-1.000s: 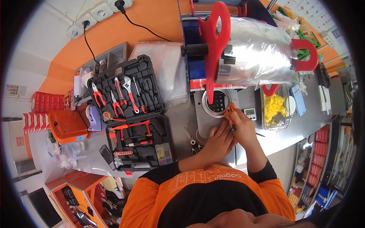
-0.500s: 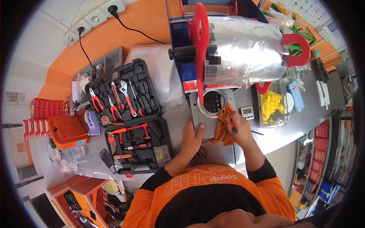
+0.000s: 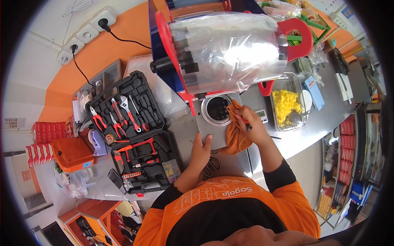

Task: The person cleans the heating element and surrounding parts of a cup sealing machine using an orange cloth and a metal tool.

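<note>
In front of me a metal plate with a round ring opening [image 3: 202, 115] sticks out from under a machine that carries a large roll of clear film [image 3: 234, 49]. My left hand [image 3: 200, 152] is at the plate's near left corner, its thumb up and fingers around the edge. My right hand [image 3: 252, 123] grips an orange cloth [image 3: 238, 139] against the ring's right side. A tool's red and black handle [image 3: 247, 124] pokes out of the same hand; its working end is hidden.
An open black tool case [image 3: 162, 137] with red-handled pliers and wrenches lies at left. Scissors [image 3: 211, 167] rest near my body. On the right are a small timer [image 3: 261, 116], a wire basket [image 3: 293, 125] with a yellow crumpled heap, and a blue box [image 3: 314, 93].
The view has shifted, so the machine and film roll appear farther left and closer. My right hand remains on the cloth at the ring; my left hand stays at the plate's edge.
</note>
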### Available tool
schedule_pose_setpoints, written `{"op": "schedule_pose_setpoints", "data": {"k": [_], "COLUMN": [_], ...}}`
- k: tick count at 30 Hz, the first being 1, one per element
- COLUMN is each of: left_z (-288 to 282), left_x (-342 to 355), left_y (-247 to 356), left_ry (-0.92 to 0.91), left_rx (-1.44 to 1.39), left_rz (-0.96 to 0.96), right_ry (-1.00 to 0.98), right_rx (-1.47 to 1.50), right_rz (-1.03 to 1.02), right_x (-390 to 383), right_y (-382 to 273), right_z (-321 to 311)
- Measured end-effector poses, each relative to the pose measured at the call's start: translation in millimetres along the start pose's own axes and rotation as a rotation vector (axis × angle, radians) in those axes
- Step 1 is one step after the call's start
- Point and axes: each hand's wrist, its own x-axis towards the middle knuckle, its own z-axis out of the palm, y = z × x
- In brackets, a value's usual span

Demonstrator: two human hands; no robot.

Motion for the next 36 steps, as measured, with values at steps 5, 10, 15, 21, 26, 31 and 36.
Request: {"op": "schedule_pose_setpoints", "data": {"k": [5,10,15,21,26,31,36], "left_z": [-1,-2,1,3,-3,-5,-6], "left_x": [4,5,5,2,-1,2,2], "left_y": [-7,-8,-13,-12,5,5,12], "left_ry": [-0.002,-0.019,-0.002,0.019,-0.013,-0.038,-0.03], "left_rx": [-0.017,-0.023,0.058,0.067,0.034,0.002,0.074], "left_rz": [0.031,0.009,0.06,0.099,0.047,0.064,0.072], "right_ry": [0.042,-0.01,0.005,-0.113,-0.304,-0.653,-0.851], "right_rx": [0.116,-0.019,-0.166,-0.524,-0.945,-1.131,-0.432], "right_rz": [0.359,0.436,0.438,0.316,0.277,0.282,0.347], "right_x": [0,18,29,28,35,64,80], "right_y": [-26,-42,-50,-60,-73,-90,-44], "right_z": [-16,-35,-38,-40,-20,-16,-33]}}
